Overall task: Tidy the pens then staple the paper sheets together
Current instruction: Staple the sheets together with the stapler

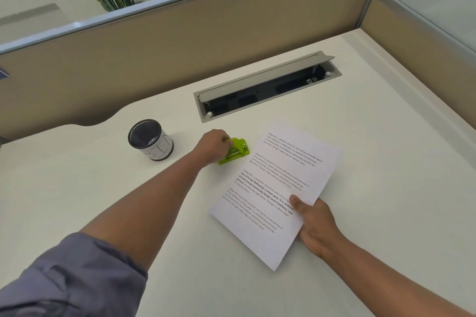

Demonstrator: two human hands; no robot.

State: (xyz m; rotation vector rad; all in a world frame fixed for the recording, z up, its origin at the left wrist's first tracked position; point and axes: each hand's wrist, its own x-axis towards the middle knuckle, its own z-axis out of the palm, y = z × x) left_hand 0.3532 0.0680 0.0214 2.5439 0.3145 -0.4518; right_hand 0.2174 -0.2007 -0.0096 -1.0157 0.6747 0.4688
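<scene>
Left hand (211, 146) closed around the rear of the green stapler (235, 150), on the desk (373, 136) just left of the paper sheets (277, 188); right hand (315, 224) pinches the sheets' near right edge, thumb on top. Mesh pen cup (150, 139) stands farther left of the sheets, beyond the stapler; contents cannot be told.

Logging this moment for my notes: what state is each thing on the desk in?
stapler: on desk, left hand closed on it
paper sheets: gripped by right hand
pen cup: upright, contents unclear
cable hatch: lid open
</scene>
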